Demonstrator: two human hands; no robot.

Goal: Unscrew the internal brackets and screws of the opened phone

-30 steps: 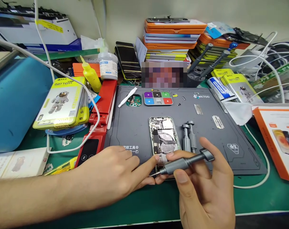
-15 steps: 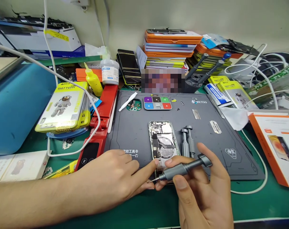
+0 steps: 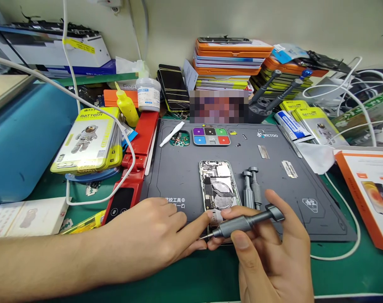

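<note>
Bench: green bench top under a grey work mat, cluttered behind.
Phone: opened phone lies mid-frame on the mat.
Right hand: your right hand pinches a grey screwdriver, tip pointing left.
Left hand: your left hand rests at the phone's lower edge, forefinger extended, other fingers curled.
</note>
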